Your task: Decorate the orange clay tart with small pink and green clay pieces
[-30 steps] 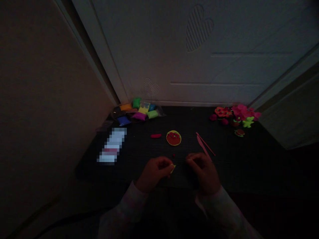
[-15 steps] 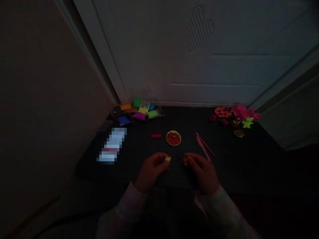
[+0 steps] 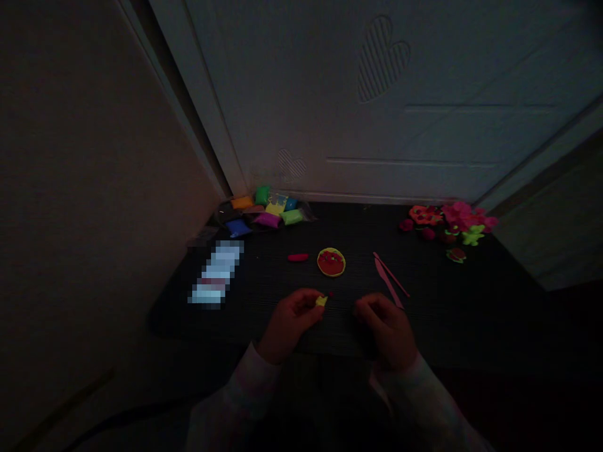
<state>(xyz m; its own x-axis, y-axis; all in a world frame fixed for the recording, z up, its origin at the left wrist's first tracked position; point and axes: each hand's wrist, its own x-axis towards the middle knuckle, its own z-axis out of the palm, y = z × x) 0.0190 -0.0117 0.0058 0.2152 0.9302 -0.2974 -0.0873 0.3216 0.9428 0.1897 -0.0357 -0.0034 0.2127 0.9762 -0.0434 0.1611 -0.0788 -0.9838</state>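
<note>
Between the thumb and fingers of my left hand (image 3: pixel 293 320) is a small piece of yellow clay (image 3: pixel 321 301). A tiny dark red bit (image 3: pixel 330 294) lies just beyond it. My right hand (image 3: pixel 389 329) is closed in a pinch over the table; whatever it may hold is too small or hidden to make out. Ahead of both hands lies a round clay disc with a yellow rim and red middle (image 3: pixel 331 263), small bits on its upper half. Left of the disc is a red clay roll (image 3: pixel 298 257). A pink plastic knife (image 3: pixel 387 282) and a thin pink stick (image 3: pixel 393 276) lie beyond my right hand.
Bags of coloured clay (image 3: pixel 267 220) are piled at the back left of the dark table (image 3: pixel 358 232). A blurred bright rectangle (image 3: pixel 217 273) lies at the left. Finished-looking clay figures (image 3: pixel 464 216) crowd the back right. A white door (image 3: pixel 301 94) stands behind.
My right hand has drawn slightly away from the left, its fingers curled in more. My left hand still holds the yellow clay. The whole view has shifted a little.
</note>
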